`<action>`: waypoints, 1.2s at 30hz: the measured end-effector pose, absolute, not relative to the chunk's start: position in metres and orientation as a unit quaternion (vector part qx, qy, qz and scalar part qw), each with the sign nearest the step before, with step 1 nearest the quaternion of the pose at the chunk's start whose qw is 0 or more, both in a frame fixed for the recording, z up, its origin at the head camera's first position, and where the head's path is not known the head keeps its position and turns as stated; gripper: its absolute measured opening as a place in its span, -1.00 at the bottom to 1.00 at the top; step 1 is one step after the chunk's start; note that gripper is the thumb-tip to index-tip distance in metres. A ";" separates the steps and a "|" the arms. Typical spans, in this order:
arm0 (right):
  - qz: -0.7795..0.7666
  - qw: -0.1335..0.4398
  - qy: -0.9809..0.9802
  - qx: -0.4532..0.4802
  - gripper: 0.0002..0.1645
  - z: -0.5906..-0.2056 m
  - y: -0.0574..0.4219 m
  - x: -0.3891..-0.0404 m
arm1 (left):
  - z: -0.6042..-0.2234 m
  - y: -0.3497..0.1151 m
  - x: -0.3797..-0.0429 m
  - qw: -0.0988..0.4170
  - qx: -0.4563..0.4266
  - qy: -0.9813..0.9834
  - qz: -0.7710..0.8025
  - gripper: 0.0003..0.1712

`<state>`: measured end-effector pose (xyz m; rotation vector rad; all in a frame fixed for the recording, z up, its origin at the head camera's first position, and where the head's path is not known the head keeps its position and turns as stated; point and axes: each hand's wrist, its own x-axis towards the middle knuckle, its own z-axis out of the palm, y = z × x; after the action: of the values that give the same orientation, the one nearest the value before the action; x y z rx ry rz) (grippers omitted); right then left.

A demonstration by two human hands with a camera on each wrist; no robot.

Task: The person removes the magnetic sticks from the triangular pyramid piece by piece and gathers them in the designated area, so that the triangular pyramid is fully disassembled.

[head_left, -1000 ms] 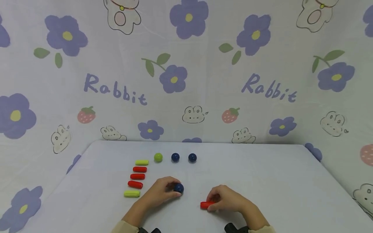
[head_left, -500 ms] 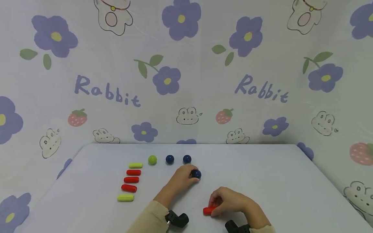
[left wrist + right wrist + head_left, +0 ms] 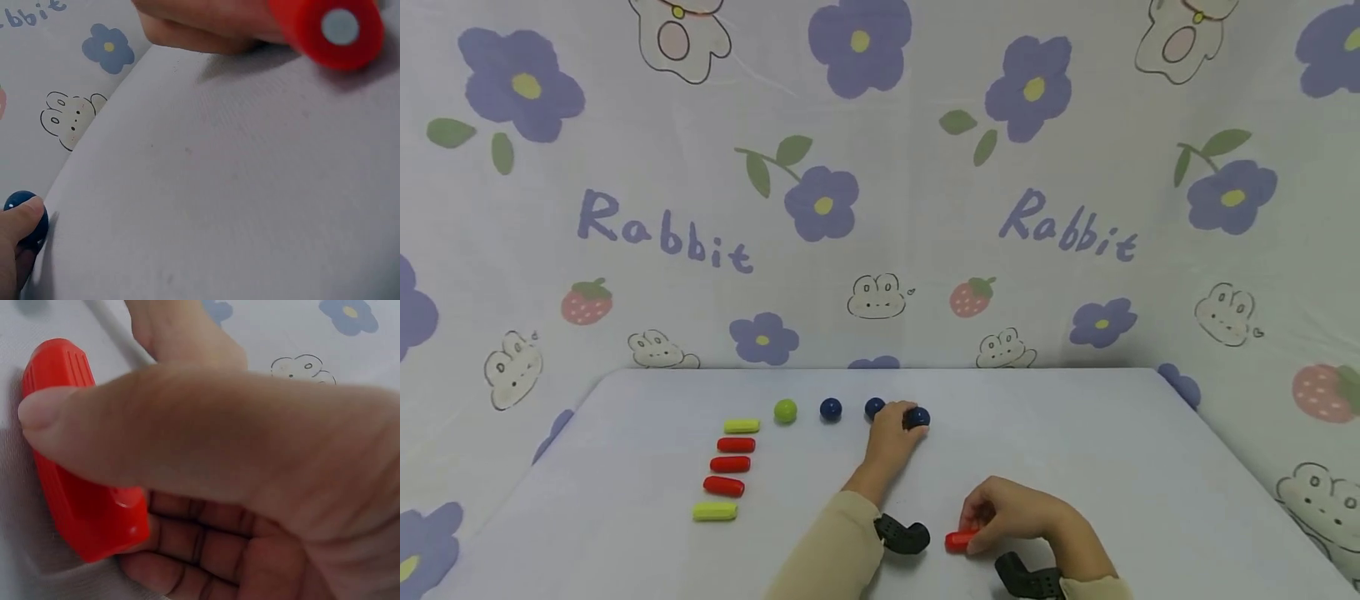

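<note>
My left hand (image 3: 891,442) reaches to the back of the white table and holds a dark blue ball (image 3: 919,417) between thumb and fingers, just right of another blue ball (image 3: 874,407) that it partly covers. In the left wrist view, the thumb lies over the held ball (image 3: 40,232). Nearer the front, my right hand (image 3: 1018,510) pinches a short red rod (image 3: 957,542) by its right part, low over the table. Seen from the right wrist, the thumb presses across the ridged red rod (image 3: 56,365), fingers behind it. A pale disc marks the rod's end (image 3: 340,34) in the left wrist view.
A green ball (image 3: 786,411) and a blue ball (image 3: 831,409) continue the back row leftward. Down the left side runs a column of rods: a yellow-green rod (image 3: 742,426), several red ones, then another yellow-green rod (image 3: 715,512). A patterned cloth (image 3: 917,250) hangs behind the table.
My left hand has carried the blue ball forward and right, from mid-table to the right end of the ball row. The right hand keeps the red rod near the front, shifted slightly right.
</note>
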<state>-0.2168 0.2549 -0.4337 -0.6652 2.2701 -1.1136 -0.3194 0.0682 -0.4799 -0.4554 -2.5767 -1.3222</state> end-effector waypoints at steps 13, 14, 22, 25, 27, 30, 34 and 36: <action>-0.405 0.258 0.848 -0.226 -0.84 -0.433 0.262 -0.218 | -0.486 0.074 -0.325 0.117 -0.093 -0.846 -0.511 -0.50; -0.406 0.259 0.846 -0.228 -0.84 -0.433 0.262 -0.218 | -0.486 0.074 -0.325 0.118 -0.091 -0.847 -0.511 -0.50; -0.412 0.265 0.842 -0.227 -0.84 -0.434 0.262 -0.218 | -0.485 0.075 -0.324 0.110 -0.089 -0.850 -0.507 -0.47; -0.409 0.261 0.845 -0.227 -0.84 -0.433 0.262 -0.218 | -0.484 0.075 -0.324 0.110 -0.089 -0.848 -0.510 -0.45; -0.407 0.258 0.847 -0.225 -0.84 -0.432 0.262 -0.218 | -0.484 0.076 -0.324 0.118 -0.091 -0.847 -0.511 -0.43; -0.404 0.256 0.850 -0.222 -0.84 -0.431 0.263 -0.217 | -0.484 0.078 -0.323 0.135 -0.107 -0.849 -0.499 -0.41; -0.397 0.250 0.855 -0.219 -0.84 -0.431 0.265 -0.216 | -0.483 0.076 -0.318 0.176 -0.171 -0.863 -0.441 -0.40; -0.394 0.245 0.858 -0.220 -0.84 -0.431 0.266 -0.216 | -0.483 0.072 -0.314 0.201 -0.209 -0.870 -0.398 -0.42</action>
<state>-0.2165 0.2658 -0.4306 -0.6009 2.3425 -1.0759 -0.3141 0.0721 -0.4827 -0.5826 -2.4311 -1.1125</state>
